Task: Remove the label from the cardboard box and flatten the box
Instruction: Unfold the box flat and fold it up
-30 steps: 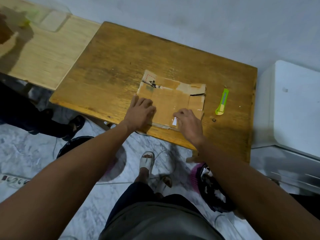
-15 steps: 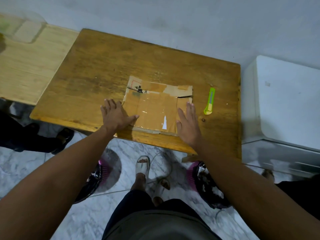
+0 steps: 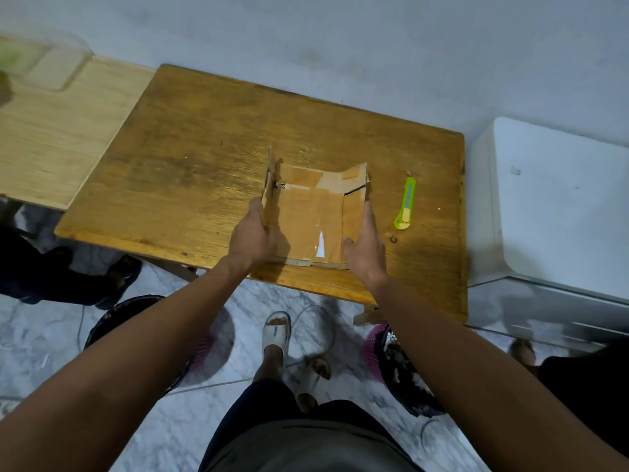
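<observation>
The brown cardboard box (image 3: 311, 216), slit open and covered with tape, lies on the wooden table (image 3: 204, 158) near its front edge. A small white scrap of label (image 3: 320, 247) sticks to its middle panel. Its left and right panels are raised off the table. My left hand (image 3: 252, 235) grips the left panel, which stands almost upright. My right hand (image 3: 367, 245) holds the right panel, thumb on the inner face and fingers along the outside.
A green utility knife (image 3: 405, 204) lies on the table just right of the box. A white appliance (image 3: 551, 206) stands to the right and a paler wooden table (image 3: 54, 137) to the left. Dark baskets (image 3: 398, 366) and my feet are on the floor below.
Earlier both hands pressed the cardboard flat on the table. They then slid to its outer edges, and now they have lifted the left and right panels upward.
</observation>
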